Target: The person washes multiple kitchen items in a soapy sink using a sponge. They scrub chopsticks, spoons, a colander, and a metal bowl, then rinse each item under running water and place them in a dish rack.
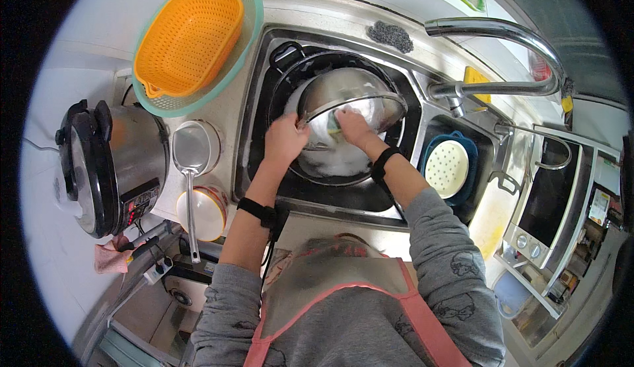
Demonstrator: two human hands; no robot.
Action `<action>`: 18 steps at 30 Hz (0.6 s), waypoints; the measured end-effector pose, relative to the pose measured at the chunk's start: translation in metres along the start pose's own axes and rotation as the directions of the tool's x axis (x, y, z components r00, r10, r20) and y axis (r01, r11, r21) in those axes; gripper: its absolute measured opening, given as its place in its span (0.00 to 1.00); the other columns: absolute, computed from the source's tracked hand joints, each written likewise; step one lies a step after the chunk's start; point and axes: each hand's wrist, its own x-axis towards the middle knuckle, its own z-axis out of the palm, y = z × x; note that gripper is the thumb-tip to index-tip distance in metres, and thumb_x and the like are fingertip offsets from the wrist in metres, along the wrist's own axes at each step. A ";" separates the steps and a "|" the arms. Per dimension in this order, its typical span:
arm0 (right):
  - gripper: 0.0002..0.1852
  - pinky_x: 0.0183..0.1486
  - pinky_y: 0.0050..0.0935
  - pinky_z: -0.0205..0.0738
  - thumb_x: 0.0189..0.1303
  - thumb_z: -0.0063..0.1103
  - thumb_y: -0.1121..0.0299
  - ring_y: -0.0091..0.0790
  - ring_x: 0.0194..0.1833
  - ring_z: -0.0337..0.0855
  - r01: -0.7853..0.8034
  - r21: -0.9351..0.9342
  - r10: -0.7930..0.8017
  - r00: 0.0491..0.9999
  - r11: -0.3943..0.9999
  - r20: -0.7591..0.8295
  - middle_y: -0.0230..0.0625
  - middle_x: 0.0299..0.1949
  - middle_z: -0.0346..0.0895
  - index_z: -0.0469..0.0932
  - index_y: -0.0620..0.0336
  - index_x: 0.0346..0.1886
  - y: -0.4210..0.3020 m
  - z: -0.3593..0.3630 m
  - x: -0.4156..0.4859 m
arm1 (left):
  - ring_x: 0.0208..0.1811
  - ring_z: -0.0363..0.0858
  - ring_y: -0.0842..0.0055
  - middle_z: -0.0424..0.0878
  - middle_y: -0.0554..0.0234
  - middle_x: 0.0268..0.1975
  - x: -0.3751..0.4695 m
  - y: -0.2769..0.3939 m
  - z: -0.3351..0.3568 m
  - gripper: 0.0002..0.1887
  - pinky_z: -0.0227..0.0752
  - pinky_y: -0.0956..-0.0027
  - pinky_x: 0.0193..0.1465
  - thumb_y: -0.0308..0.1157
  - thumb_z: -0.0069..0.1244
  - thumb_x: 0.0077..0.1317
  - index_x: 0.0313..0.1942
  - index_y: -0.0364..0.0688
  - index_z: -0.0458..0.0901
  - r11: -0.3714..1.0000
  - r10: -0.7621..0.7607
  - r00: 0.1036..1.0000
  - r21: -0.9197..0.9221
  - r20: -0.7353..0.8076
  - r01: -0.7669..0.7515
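Observation:
My left hand (286, 141) grips the rim of a stainless steel bowl (342, 84), which is tilted so that its hollow side faces me. Inside the bowl, my right hand (354, 128) presses a greenish scrubbing pad (333, 123) against the metal. The fingers hide most of the pad, and whether it is sponge or cloth is unclear. Below the bowl, a wide black pot (342, 60) with a loop handle stands in the large sink basin (251, 134). White suds (329, 163) float in the pot.
A chrome faucet (505, 88) arches at the right. The smaller basin holds a cream strainer (447, 169) in a blue basket (456, 139). Steel wool (390, 36) lies behind the sink. At left are an orange basket (188, 40), a pressure cooker (136, 144), a ladle (190, 213) and a bowl (200, 216).

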 end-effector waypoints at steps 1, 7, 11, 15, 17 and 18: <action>0.05 0.41 0.46 0.70 0.55 0.46 0.72 0.52 0.39 0.76 0.000 0.106 0.011 0.994 0.994 -0.105 0.51 0.35 0.75 0.71 0.61 0.33 -0.008 0.001 0.006 | 0.36 0.79 0.53 0.80 0.47 0.30 -0.002 -0.003 0.002 0.10 0.72 0.55 0.39 0.33 0.54 0.52 0.30 0.36 0.77 1.000 0.003 1.000 -0.016 0.029 -0.002; 0.06 0.38 0.46 0.71 0.55 0.46 0.71 0.51 0.35 0.78 0.094 0.243 -0.073 0.993 0.966 -0.096 0.49 0.29 0.76 0.72 0.61 0.31 -0.034 0.008 0.030 | 0.36 0.79 0.54 0.80 0.47 0.31 0.012 -0.015 0.005 0.07 0.72 0.55 0.39 0.28 0.52 0.50 0.30 0.37 0.78 0.974 0.186 0.975 0.149 -0.119 -0.167; 0.06 0.32 0.40 0.75 0.55 0.48 0.69 0.44 0.31 0.82 0.114 -0.292 -0.160 0.977 0.950 -0.140 0.43 0.28 0.79 0.75 0.57 0.30 0.003 -0.001 0.025 | 0.35 0.79 0.55 0.79 0.48 0.31 0.012 -0.014 -0.002 0.06 0.72 0.56 0.38 0.28 0.52 0.50 0.29 0.37 0.77 0.952 0.271 0.946 0.193 -0.176 -0.237; 0.08 0.38 0.41 0.76 0.55 0.47 0.70 0.49 0.36 0.81 -0.093 -0.164 0.088 0.995 0.982 -0.038 0.49 0.33 0.79 0.76 0.62 0.32 -0.005 0.005 0.033 | 0.34 0.79 0.55 0.79 0.50 0.30 0.013 -0.006 0.003 0.05 0.72 0.56 0.36 0.28 0.52 0.50 0.28 0.37 0.76 0.958 0.262 0.953 0.162 -0.152 -0.238; 0.09 0.41 0.43 0.75 0.56 0.46 0.70 0.51 0.40 0.80 -0.039 -0.007 0.039 0.998 0.999 0.053 0.52 0.36 0.78 0.76 0.63 0.33 -0.024 0.010 0.042 | 0.34 0.79 0.56 0.79 0.50 0.29 0.013 -0.005 0.004 0.05 0.72 0.56 0.35 0.27 0.52 0.50 0.27 0.37 0.76 0.954 0.269 0.949 0.178 -0.167 -0.240; 0.10 0.42 0.43 0.74 0.56 0.45 0.70 0.52 0.41 0.79 0.003 0.070 -0.008 0.997 0.998 0.077 0.52 0.36 0.78 0.76 0.63 0.35 -0.031 0.011 0.044 | 0.34 0.79 0.56 0.79 0.50 0.29 0.013 -0.005 0.004 0.05 0.72 0.56 0.35 0.27 0.52 0.50 0.27 0.37 0.76 0.959 0.250 0.954 0.182 -0.167 -0.219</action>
